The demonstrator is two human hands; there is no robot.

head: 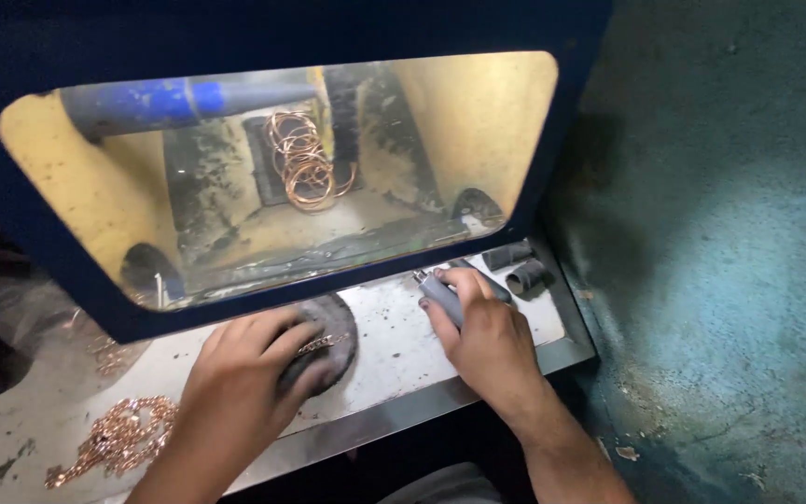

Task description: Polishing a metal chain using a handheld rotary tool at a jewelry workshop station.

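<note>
Copper rings (302,161) hang inside the blue cabinet (263,28) at twelve o'clock. On the bench (394,345), the left hand (235,383) pinches a chain (321,343) against a dark pad (340,329); the right hand (482,341), at three o'clock, closes its grip around a grey tool (440,294).

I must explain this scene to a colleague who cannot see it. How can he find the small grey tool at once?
Start at the blue cabinet with the big yellow-lit window, then go down to the metal shelf below it. The grey tool lies under the right hand, near the window's lower right corner. Unlike the two dark short tubes beside it, it is paler, slimmer and metal-tipped.
</note>
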